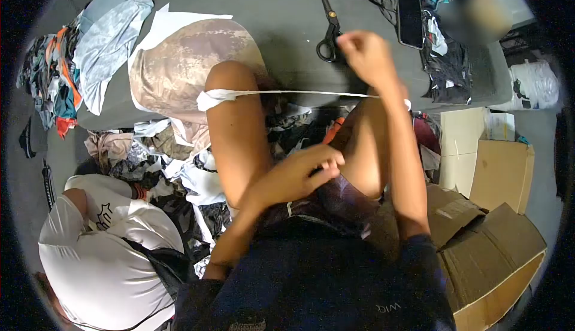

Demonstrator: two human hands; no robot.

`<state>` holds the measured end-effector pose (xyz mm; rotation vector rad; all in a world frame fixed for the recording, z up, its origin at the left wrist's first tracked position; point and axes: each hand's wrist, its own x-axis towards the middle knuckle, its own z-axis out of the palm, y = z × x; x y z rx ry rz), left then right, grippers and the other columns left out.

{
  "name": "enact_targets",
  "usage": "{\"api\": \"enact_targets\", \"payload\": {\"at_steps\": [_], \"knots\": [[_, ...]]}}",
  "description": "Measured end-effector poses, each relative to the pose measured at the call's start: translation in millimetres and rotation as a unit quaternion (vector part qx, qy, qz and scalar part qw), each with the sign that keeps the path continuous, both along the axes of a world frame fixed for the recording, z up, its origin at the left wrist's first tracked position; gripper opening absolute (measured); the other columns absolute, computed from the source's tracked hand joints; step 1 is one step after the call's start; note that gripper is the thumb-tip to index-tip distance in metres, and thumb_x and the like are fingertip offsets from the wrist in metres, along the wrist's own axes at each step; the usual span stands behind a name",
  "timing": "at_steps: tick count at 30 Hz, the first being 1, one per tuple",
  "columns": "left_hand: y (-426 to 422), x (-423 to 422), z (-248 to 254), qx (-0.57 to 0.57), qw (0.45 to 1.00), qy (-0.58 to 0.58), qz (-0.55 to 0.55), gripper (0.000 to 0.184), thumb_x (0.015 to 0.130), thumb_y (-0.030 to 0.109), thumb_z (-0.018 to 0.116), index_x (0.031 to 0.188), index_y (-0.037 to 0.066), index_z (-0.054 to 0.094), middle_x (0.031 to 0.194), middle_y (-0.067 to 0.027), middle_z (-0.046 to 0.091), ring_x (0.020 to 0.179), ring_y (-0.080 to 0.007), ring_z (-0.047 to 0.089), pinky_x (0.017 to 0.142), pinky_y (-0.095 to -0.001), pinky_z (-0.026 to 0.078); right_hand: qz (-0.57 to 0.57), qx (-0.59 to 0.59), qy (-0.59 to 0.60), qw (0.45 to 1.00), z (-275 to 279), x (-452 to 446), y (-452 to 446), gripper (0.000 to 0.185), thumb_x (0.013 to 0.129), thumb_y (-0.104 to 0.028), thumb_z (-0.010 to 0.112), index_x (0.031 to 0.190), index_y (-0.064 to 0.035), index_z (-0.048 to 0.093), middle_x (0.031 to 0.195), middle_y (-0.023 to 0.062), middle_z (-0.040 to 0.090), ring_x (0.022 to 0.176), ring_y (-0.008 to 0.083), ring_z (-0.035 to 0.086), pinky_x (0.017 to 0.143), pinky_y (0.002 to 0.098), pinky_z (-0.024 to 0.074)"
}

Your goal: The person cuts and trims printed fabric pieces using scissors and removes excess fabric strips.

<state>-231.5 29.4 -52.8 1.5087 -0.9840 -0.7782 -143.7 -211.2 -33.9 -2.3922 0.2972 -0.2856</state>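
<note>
My right hand [368, 58] is raised over the grey surface, fingers curled in, beside the handles of black scissors [330, 29]. Whether it touches them I cannot tell, nor whether anything is in its fingers. My left hand [299, 172] is in front of my lap, its fingers bent toward the thumb; what they hold, if anything, is too small to make out. A narrow white strip [299, 92] stretches taut between my two knees, bunched and wider over the left knee. Behind the left knee lies a camouflage-print fabric piece [185, 55], with white fabric [173, 26] under it.
A phone [410, 21] rests by dark garments [446, 67] at the right. Grey and orange-striped cloths [108, 49] lie at the left. Below are fabric scraps [200, 181] and cardboard boxes [494, 259]. Another person in a white shirt [114, 265] is at the lower left.
</note>
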Motion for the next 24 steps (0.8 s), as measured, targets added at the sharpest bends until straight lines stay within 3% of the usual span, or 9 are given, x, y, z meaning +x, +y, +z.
{"api": "enact_targets", "payload": {"at_steps": [3,11,14,16,18,20,21,22,24], "knots": [[7,-5,-15,0.041,0.999,0.01,-0.034,0.021,0.091,0.013,0.055,0.108,0.001,0.057,0.091,-0.0103,0.063,0.082,-0.0183,0.06,0.074,-0.0307,0.048,-0.032,-0.175,0.166,0.97,-1,27,29,0.031,0.082,-0.026,0.064,0.094,0.0023,0.067,0.097,0.0259,0.064,0.093,0.0419,0.062,0.082,0.0454,0.0491],[9,9,-18,0.039,0.998,0.028,0.05,0.02,0.091,0.011,0.055,0.108,0.002,0.056,0.088,-0.0084,0.061,0.079,-0.0138,0.057,0.074,-0.0275,0.047,-0.027,-0.155,0.204,0.966,-21,58,3,0.04,0.068,-0.027,0.077,0.093,0.0021,0.067,0.097,0.0243,0.065,0.093,0.037,0.064,0.081,0.0411,0.052],[1,7,-20,-0.022,0.986,0.152,0.066,0.028,0.091,0.012,0.055,0.119,0.005,0.052,0.102,-0.0038,0.057,0.093,-0.0119,0.053,0.081,-0.024,0.042,-0.038,-0.212,0.167,0.962,-13,49,1,0.038,0.064,-0.024,0.077,0.089,0.0023,0.067,0.089,0.0233,0.067,0.085,0.0358,0.066,0.077,0.0395,0.0534],[-5,8,-11,-0.067,0.965,0.239,0.08,0.033,0.091,0.013,0.056,0.123,0.006,0.05,0.109,-0.004,0.055,0.099,-0.0131,0.052,0.084,-0.0255,0.042,0.01,-0.082,0.216,0.973,-2,53,-5,0.041,0.071,-0.03,0.075,0.085,0.0061,0.061,0.075,0.0201,0.067,0.066,0.0269,0.066,0.063,0.036,0.0531],[-11,15,2,-0.155,0.858,0.481,0.092,0.042,0.091,0.017,0.057,0.131,0.009,0.043,0.119,-0.0051,0.049,0.108,-0.0168,0.05,0.09,-0.0309,0.041,0.009,0.211,0.215,0.954,-24,62,-40,0.036,0.075,-0.028,0.073,0.089,0.004,0.063,0.07,0.0103,0.066,0.059,0.015,0.062,0.053,0.0249,0.0502],[-26,14,-3,-0.136,0.857,0.462,0.183,0.047,0.091,0.019,0.059,0.133,0.011,0.039,0.122,-0.0051,0.046,0.112,-0.0194,0.049,0.09,-0.0346,0.041,0.028,0.471,0.088,0.877,2,30,-42,0.026,0.088,-0.018,0.059,0.1,0.0062,0.061,0.087,0.0095,0.065,0.077,0.0152,0.063,0.065,0.022,0.0489],[-32,15,-3,-0.13,0.848,0.465,0.217,0.048,0.09,0.018,0.059,0.133,0.011,0.039,0.12,-0.005,0.048,0.11,-0.0187,0.05,0.089,-0.0339,0.041,0.004,0.539,-0.008,0.842,-4,22,-43,0.023,0.086,-0.021,0.064,0.088,0.0011,0.063,0.079,0.0092,0.066,0.07,0.0131,0.063,0.059,0.0204,0.0471],[-35,17,-8,-0.139,0.843,0.469,0.224,0.048,0.09,0.018,0.059,0.133,0.011,0.039,0.12,-0.005,0.048,0.11,-0.0187,0.05,0.089,-0.0339,0.041,0.034,0.477,-0.011,0.878,2,3,-43,0.027,0.087,-0.024,0.065,0.093,0.0021,0.062,0.081,0.0086,0.066,0.067,0.0128,0.061,0.057,0.0217,0.0455],[-46,19,-25,-0.169,0.832,0.46,0.261,0.048,0.09,0.016,0.059,0.132,0.01,0.039,0.114,-0.0041,0.051,0.106,-0.0175,0.053,0.087,-0.0333,0.042,-0.045,0.533,-0.08,0.841,21,-52,-5,0.03,0.083,-0.022,0.069,0.099,0.0021,0.06,0.079,0.008,0.064,0.065,0.0138,0.06,0.058,0.0234,0.0473]]}}
